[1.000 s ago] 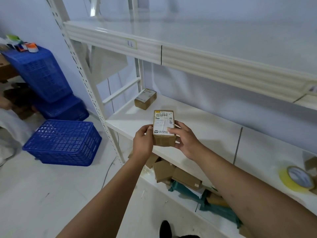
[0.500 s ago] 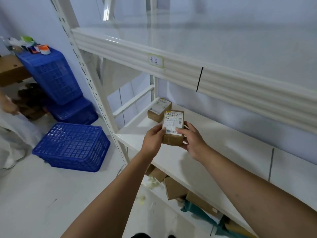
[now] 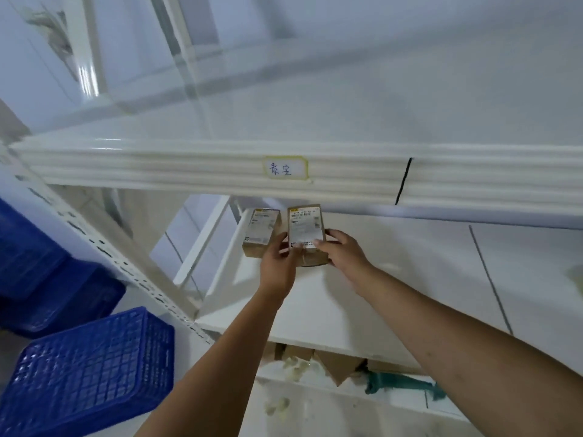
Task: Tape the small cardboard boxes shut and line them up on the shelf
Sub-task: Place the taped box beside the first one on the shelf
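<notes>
Blue plastic crate [image 3: 91, 373] sits on the floor at lower left of frame. More blue crates [image 3: 38, 279] are stacked behind it at the left edge. Two bare forearms reach up from the bottom edge toward centre frame. Loose cardboard pieces [image 3: 334, 364] and a teal strip [image 3: 400, 381] lie under the white shelf [image 3: 315, 304], lower centre.

Left hand [image 3: 279, 266] grips the held box [image 3: 304, 228] from its left side, fingers [image 3: 282, 244] curled against the near corner. Right hand [image 3: 344, 255] grips the same box from the right, thumb on the printed label, fingers wrapped round the far side. Both hands are clamped on it.

The held box is small brown cardboard with a white label facing up. It is at centre frame, low over the shelf board; whether its base touches cannot be told.

Second box [image 3: 262, 230], the same kind, stands on the shelf just beside it to the left. The two are close and roughly parallel.

Above them the upper shelf beam [image 3: 189, 165] crosses the frame, carrying a handwritten tag [image 3: 285, 168] and a black line [image 3: 403, 181].
</notes>
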`<state>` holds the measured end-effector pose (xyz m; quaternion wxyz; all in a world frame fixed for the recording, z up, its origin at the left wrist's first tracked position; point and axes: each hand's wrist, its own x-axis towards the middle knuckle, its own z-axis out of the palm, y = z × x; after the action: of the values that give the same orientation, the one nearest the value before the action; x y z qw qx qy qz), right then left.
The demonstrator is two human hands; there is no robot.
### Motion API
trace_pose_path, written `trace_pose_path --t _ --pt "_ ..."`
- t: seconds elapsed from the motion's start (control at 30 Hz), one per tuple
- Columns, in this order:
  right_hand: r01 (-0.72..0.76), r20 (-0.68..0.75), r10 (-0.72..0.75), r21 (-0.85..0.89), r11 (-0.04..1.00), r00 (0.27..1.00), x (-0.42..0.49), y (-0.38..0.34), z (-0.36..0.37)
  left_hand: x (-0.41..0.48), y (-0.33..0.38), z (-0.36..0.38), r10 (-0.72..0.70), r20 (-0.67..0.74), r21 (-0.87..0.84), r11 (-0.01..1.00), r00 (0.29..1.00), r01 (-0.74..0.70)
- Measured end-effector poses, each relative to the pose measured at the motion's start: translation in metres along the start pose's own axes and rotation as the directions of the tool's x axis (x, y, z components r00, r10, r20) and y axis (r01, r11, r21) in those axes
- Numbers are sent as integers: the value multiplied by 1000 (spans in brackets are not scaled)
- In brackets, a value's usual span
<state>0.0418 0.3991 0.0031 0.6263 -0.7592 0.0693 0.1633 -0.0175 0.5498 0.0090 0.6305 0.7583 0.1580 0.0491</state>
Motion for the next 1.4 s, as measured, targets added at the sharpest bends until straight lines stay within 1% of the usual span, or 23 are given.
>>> trace_pose_path --t 0.07,0.17,0.2,0.33,0.4,0.47,0.53,0.6,0.73,0.97,1.17,1.23,1.3,1.4 --pt "-9 -56 9 -5 1000 998 -3 1 8 9 -6 -7 10 10 24 1000 1000 -10" --pt "-12 -142 12 2 1000 990 -8 1 22 21 -17 -19 41 131 103 993 991 -55" --pt "-26 -159 30 23 999 987 -7 2 28 26 -22 -24 56 150 146 986 987 -78" --pt "-58 -173 73 89 994 982 7 13 50 45 -35 -37 109 138 306 941 984 -148" --pt "-64 -179 80 92 994 981 17 19 59 51 -38 -42 91 121 408 903 988 -133" --pt "-76 -184 94 106 992 978 27 24 65 62 -43 -46 102 119 576 803 988 -152" --pt "-79 -179 94 87 993 979 36 30 69 69 -48 -47 170 148 724 652 974 -224" --pt "-85 -184 94 56 995 978 43 37 71 72 -50 -48 230 158 787 558 960 -263" --pt "-43 -182 45 18 999 982 46 40 76 75 -58 -47 239 150 828 499 959 -254" --pt "-13 -191 7 -30 999 982 57 42 90 89 -68 -47 213 115 851 483 970 -206" --pt "-20 -202 15 -23 1000 979 70 37 97 111 -77 -55 283 176 839 457 943 -294" --pt "-23 -208 19 -19 1000 978 72 37 98 113 -79 -55 299 182 823 474 937 -312" --pt "-25 -209 22 -11 1000 978 72 39 98 112 -80 -54 290 177 800 514 941 -309" --pt "-41 -212 41 2 999 977 71 40 96 108 -76 -54 280 173 781 545 944 -305"
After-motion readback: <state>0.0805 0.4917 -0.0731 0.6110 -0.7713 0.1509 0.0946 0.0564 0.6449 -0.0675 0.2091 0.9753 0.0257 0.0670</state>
